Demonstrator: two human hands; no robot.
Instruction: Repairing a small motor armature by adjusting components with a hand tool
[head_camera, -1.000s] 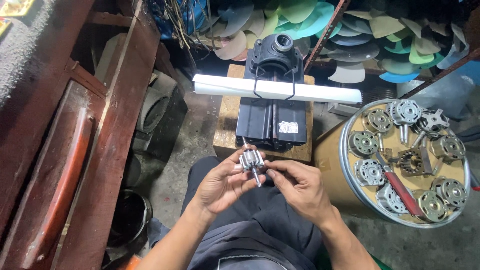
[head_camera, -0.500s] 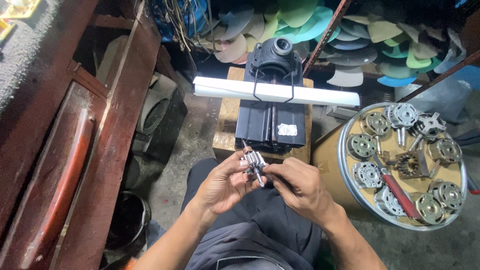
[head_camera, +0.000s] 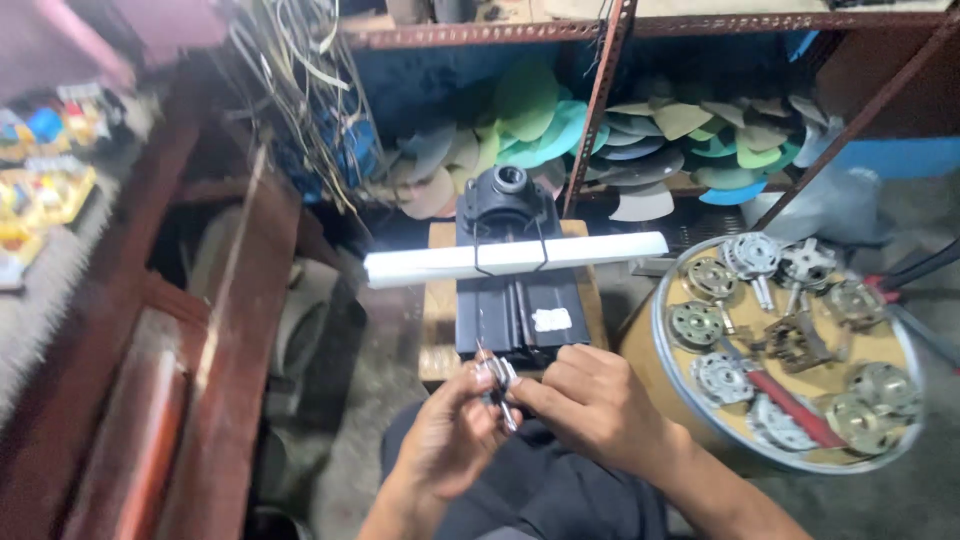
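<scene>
The left hand (head_camera: 450, 440) and the right hand (head_camera: 590, 405) both grip a small metal motor part (head_camera: 497, 378) above the lap, in front of the black machine (head_camera: 515, 300). The step seems to be fitting its shaft; it needs steady fingers.

On the round tray (head_camera: 665, 375) right of the black machine (head_camera: 515, 300) lie about nine metal motor parts (head_camera: 696, 325) and one red-handled tool (head_camera: 790, 405); one white bar (head_camera: 515, 258) crosses the machine.

Round tray (head_camera: 668, 372), perhaps motor parts (head_camera: 697, 325).
</scene>
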